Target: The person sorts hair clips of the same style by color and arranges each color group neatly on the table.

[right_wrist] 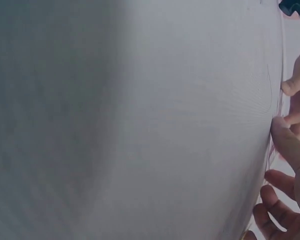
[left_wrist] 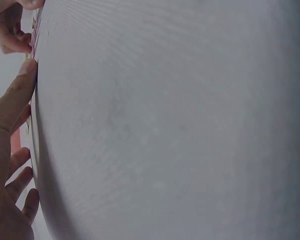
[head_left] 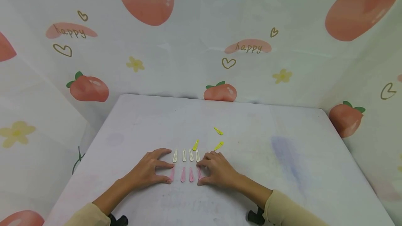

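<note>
Several pink snap hair clips (head_left: 183, 175) lie upright in a row on the white table (head_left: 238, 121). Above them runs a row of several cream hair clips (head_left: 184, 155). My left hand (head_left: 150, 170) has thumb and index fingertip at the two ends of the leftmost pink hair clip (head_left: 171, 174), its other fingers spread beside the cream row. On the opposite side, my right hand (head_left: 218, 170) pinches the rightmost pink hair clip (head_left: 199, 173) end to end, with its other fingers curled near the last cream clip. Both wrist views show fingertips low against the tabletop, clips mostly hidden.
Three yellow hair clips lie farther back: one (head_left: 195, 145) just above the cream row, another (head_left: 218, 145) to its right, a third (head_left: 218, 130) farthest away. A printed cloth (head_left: 188, 51) hangs behind the table's back edge. Bluish smudge (head_left: 287, 159) marks the right side.
</note>
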